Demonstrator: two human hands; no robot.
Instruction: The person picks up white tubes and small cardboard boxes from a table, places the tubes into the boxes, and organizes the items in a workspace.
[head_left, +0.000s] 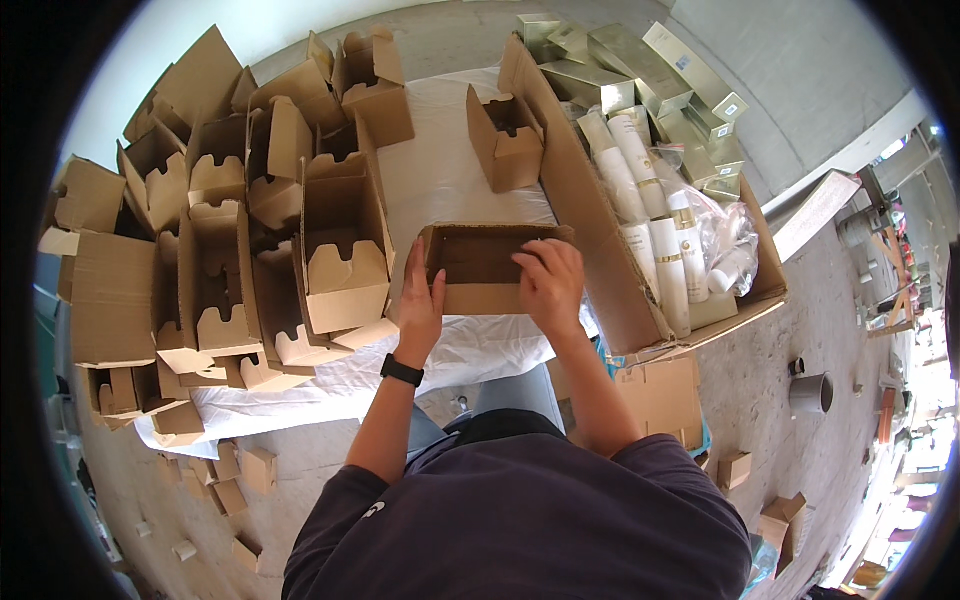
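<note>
A small brown cardboard box (485, 298) with its top open lies in front of me at the near edge of the white-covered table. My left hand (418, 300) holds its left end, the fingers flat along the outside and the thumb at the front corner. At the right end, my right hand (553, 285) has its fingers bent over the rim, fingertips partly hidden inside. Just beyond stands another open cardboard box (518, 165) with notched flaps. Right of my right hand is a large carton (590, 245) of white bottles (668, 265) with gold bands.
Open cardboard boxes (345, 280) stand packed and stacked on the left of the white cloth (425, 150). Gold-coloured cartons (640, 65) lie at the far end of the large carton, beside clear plastic bags (715, 215). Box pieces (225, 480) and a grey bucket (811, 393) are on the floor.
</note>
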